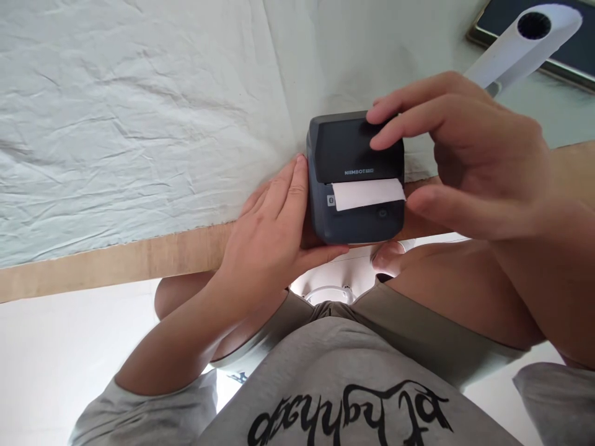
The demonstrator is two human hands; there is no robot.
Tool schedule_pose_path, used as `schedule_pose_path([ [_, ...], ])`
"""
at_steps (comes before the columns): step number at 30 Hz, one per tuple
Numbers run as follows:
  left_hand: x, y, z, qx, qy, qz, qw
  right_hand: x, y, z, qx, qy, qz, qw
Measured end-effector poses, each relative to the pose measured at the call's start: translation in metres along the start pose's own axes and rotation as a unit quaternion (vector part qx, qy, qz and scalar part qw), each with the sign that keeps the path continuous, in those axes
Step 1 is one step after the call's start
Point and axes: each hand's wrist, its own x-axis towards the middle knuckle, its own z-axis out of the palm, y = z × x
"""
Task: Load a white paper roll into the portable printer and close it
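Printer (339, 145) is sitting at the near table edge (186, 254), where I am bracing its side with my left hand (269, 229), fingers straight, seemingly for steadiness, while my right hand (493, 155), fingers parted, is spanning lid and paper strip (367, 195), contact unclear.

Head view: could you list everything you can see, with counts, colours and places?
Label printer: 1, black, between the hands
Paper strip: 1, white, across the printer's front
Cloth: 1, pale, over the table
Wooden table edge: 1, light brown, along the near side
Tube-like object: 1, white, upper right
Flat device: 1, dark, behind the tube
Floor: 1, white, below
Curved object: 1, whitish, between the legs; unclear
Shirt: 1, grey, black lettering, bottom
Shorts: 1 pair, olive, above the shirt
Left grip: 1, bare, at printer's left
Right grip: 1, bare, at printer's right
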Motion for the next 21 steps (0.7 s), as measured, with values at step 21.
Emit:
schedule_pose_path([
  [21,0.001,0.008,-0.001,0.011,0.076,-0.008,0.997,-0.011,0.007,-0.002,0.005,-0.038,0.195,0.980],
])
